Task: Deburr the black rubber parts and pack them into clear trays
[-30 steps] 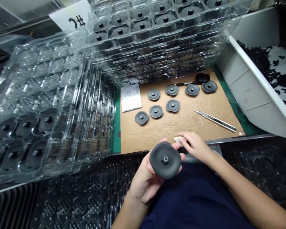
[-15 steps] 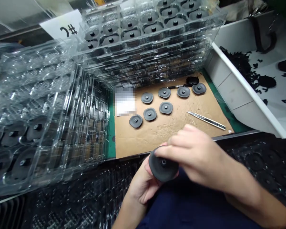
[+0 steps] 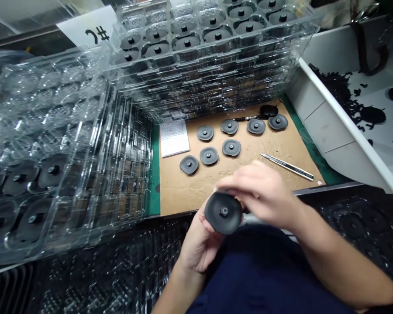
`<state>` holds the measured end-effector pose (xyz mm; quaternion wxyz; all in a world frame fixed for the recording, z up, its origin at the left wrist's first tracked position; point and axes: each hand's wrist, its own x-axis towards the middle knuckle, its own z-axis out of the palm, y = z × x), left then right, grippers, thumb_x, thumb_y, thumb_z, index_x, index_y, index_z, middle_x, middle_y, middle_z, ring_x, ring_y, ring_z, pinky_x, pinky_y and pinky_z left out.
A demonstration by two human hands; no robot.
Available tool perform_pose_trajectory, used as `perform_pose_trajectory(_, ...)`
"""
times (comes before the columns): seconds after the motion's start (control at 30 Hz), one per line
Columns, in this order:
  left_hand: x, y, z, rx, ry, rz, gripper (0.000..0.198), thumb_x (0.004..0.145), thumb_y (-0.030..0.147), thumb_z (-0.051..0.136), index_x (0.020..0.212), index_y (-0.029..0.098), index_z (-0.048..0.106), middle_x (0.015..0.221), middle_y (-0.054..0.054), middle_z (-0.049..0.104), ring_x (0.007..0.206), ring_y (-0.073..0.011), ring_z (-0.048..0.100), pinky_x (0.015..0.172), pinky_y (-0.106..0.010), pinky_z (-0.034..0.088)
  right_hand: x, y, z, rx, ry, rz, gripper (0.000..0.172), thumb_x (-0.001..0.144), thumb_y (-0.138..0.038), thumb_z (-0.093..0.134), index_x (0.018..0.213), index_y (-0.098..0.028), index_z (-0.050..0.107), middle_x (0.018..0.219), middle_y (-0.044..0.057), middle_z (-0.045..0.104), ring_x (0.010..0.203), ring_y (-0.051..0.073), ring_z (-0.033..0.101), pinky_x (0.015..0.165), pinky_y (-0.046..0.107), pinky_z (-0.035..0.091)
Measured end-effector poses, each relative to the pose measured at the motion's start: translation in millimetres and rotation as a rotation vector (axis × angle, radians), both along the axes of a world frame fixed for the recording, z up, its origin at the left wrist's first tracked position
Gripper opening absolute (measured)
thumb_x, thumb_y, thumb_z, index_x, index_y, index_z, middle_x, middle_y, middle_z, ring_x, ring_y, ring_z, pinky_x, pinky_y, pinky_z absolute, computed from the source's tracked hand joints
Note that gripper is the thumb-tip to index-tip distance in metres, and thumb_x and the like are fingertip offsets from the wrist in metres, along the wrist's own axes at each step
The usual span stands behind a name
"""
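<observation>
Matte round disc (image 3: 220, 221) pinched by left hand's fingers (image 3: 208, 224), right hand (image 3: 265, 192) arched at one o'clock, its fingers' hold indiscernible

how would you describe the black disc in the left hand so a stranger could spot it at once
Find the brown cardboard sheet in the middle, then its near edge. There the left hand holds a black disc with a short stub at its centre. Seven grey discs lie on the cardboard; this one alone is in a hand, looking darker and larger.
</observation>
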<state>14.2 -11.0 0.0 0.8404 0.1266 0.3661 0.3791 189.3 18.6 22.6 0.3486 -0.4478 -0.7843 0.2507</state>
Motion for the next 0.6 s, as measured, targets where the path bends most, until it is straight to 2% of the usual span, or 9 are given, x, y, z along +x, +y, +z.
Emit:
perform_pose_trajectory(0.13,-11.5,1.1,2.0,0.003,-0.093,0.013,0.063,0.059,0.043,0.079,0.118,0.032,0.058,0.132,-0.006,0.055,0.111,-0.0263,0.059,0.092,-0.034,0.05,16.5,-7.6,-56.3,-0.36,0.024,-0.199,0.023,0.089,-0.023,0.05,0.107,-0.024,0.065,0.096,0.002,0.069,0.082,0.014,0.062,0.073,0.027,0.045)
perform_pose_trajectory(0.2,-14.3,1.9,1.9,-0.006,-0.112,0.004,0.059,0.062,0.043,0.076,0.117,0.032,0.058,0.131,-0.006,0.056,0.112,-0.0257,0.059,0.093,-0.033,0.049,17.0,-17.6,-84.0,-0.454,0.041,-0.225,0.024,0.089,-0.026,0.049,0.105,-0.022,0.067,0.096,0.004,0.07,0.084,0.016,0.064,0.074,0.029,0.049)
perform_pose_trajectory(0.27,-13.6,2.9,0.9,-0.011,-0.118,0.002,0.056,0.063,0.042,0.075,0.116,0.032,0.059,0.127,-0.005,0.059,0.112,-0.0259,0.059,0.092,-0.032,0.049,14.4,-24.5,-95.2,-0.49,0.042,-0.236,0.024,0.089,-0.026,0.048,0.102,-0.02,0.068,0.095,0.005,0.07,0.086,0.018,0.065,0.076,0.031,0.05)
perform_pose_trajectory(0.33,-10.0,4.0,-0.3,-0.001,-0.118,0.015,0.056,0.063,0.041,0.077,0.115,0.03,0.06,0.125,-0.004,0.061,0.112,-0.0275,0.059,0.091,-0.032,0.051,10.4,-25.3,-83.0,-0.474,0.064,-0.289,0.024,0.09,-0.026,0.047,0.105,-0.02,0.066,0.099,0.005,0.069,0.085,0.017,0.064,0.073,0.03,0.051)
perform_pose_trajectory(0.43,-3.3,5.3,-1.7,0.024,-0.082,0.047,0.055,0.065,0.034,0.078,0.116,0.027,0.06,0.12,-0.004,0.064,0.108,-0.0266,0.061,0.089,-0.032,0.052,-1.1,-21.2,-33.9,-0.286,0.138,-0.382,0.027,0.09,-0.025,0.048,0.114,-0.022,0.06,0.106,0.004,0.066,0.082,0.015,0.061,0.07,0.027,0.05)
perform_pose_trajectory(0.47,-1.8,5.8,-1.8,0.032,-0.061,0.056,0.054,0.067,0.031,0.078,0.117,0.026,0.059,0.118,-0.004,0.065,0.105,-0.0242,0.063,0.089,-0.03,0.052,-7.0,-20.9,-16.7,-0.175,0.152,-0.353,0.028,0.089,-0.023,0.05,0.115,-0.022,0.06,0.105,0.004,0.065,0.084,0.015,0.06,0.073,0.028,0.049)
perform_pose_trajectory(0.53,-0.8,7.0,-1.6,0.042,-0.011,0.059,0.049,0.071,0.026,0.075,0.117,0.024,0.059,0.112,-0.003,0.067,0.102,-0.0194,0.064,0.092,-0.026,0.05,-20.4,-23.2,8.9,0.038,0.152,-0.211,0.029,0.087,-0.017,0.05,0.114,-0.016,0.059,0.097,0.006,0.067,0.084,0.016,0.06,0.077,0.031,0.048)
perform_pose_trajectory(0.6,-1.9,8.2,-1.0,0.078,0.03,0.064,0.048,0.071,0.022,0.075,0.116,0.024,0.06,0.11,-0.002,0.067,0.104,-0.0191,0.063,0.095,-0.027,0.048,-31.7,-26.6,19.9,0.109,0.143,-0.071,0.027,0.086,-0.012,0.048,0.11,-0.011,0.06,0.088,0.007,0.067,0.08,0.017,0.059,0.075,0.033,0.048)
